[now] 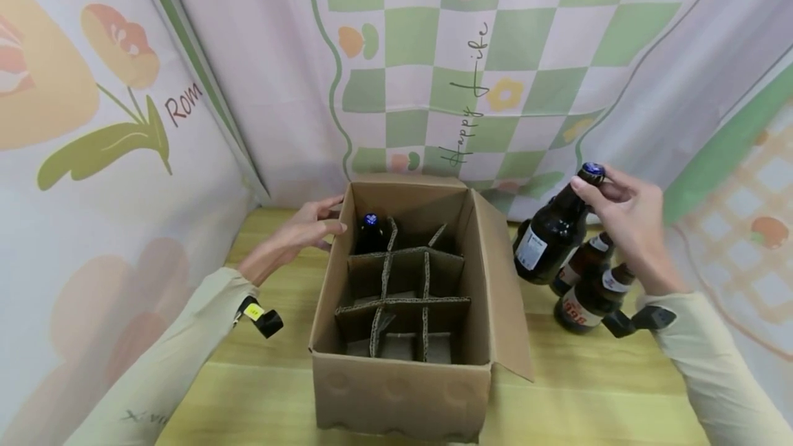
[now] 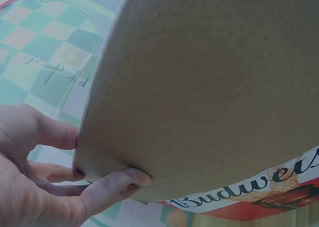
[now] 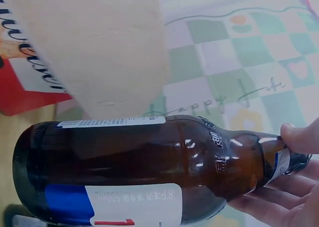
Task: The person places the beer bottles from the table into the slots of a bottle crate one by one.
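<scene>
My right hand [image 1: 628,215] grips a brown beer bottle [image 1: 548,243] by its neck, just below the blue cap. The bottle tilts to the right of the open cardboard box [image 1: 403,391]. In the right wrist view the held bottle [image 3: 124,162] shows white and blue labels, with thumb and fingers around its neck. At the box's back left corner, my left hand [image 1: 297,232] touches the outer wall; the left wrist view shows fingertips [image 2: 132,176] against the cardboard. A blue-capped bottle [image 1: 370,232] stands in the back left compartment.
Two brown bottles with white neck bands, a front one [image 1: 585,305] and a rear one [image 1: 582,263], stand on the wooden table [image 1: 266,377] right of the box. Cardboard dividers [image 1: 405,305] split the box. Its right flap [image 1: 504,294] hangs outward. Patterned curtains [image 1: 409,88] surround the table.
</scene>
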A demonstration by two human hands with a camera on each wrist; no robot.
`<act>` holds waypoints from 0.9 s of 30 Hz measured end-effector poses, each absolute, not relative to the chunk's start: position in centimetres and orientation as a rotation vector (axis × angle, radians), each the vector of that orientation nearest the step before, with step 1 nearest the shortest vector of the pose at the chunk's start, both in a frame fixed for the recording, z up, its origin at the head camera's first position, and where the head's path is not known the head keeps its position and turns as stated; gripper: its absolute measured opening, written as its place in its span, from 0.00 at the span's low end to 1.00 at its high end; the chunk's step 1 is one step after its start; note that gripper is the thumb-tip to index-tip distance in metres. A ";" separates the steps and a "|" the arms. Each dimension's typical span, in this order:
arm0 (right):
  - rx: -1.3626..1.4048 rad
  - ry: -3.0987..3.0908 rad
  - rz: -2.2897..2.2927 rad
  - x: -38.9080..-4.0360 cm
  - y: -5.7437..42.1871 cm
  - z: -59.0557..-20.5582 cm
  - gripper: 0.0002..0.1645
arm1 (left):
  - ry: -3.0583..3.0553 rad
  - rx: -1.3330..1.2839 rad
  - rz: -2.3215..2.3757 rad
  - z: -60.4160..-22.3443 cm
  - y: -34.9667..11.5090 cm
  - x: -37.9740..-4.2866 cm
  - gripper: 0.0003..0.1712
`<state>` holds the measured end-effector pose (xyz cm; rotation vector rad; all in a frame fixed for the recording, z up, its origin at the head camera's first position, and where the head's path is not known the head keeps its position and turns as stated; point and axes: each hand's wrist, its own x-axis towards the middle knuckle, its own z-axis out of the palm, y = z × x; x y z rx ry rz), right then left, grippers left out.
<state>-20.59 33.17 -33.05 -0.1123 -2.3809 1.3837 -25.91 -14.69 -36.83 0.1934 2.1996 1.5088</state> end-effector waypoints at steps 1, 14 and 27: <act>-0.104 -2.364 1.393 -20.6 33.1 -32.7 0.38 | 2.201 0.195 1.508 -36.8 -14.7 -25.9 0.48; -0.055 -2.188 1.556 -20.9 32.7 -28.6 0.26 | 2.193 0.197 1.513 -37.0 -14.5 -26.0 0.48; 0.162 -1.853 1.700 -22.6 28.8 -25.3 0.21 | 2.205 0.219 1.501 -37.0 -14.6 -25.8 0.48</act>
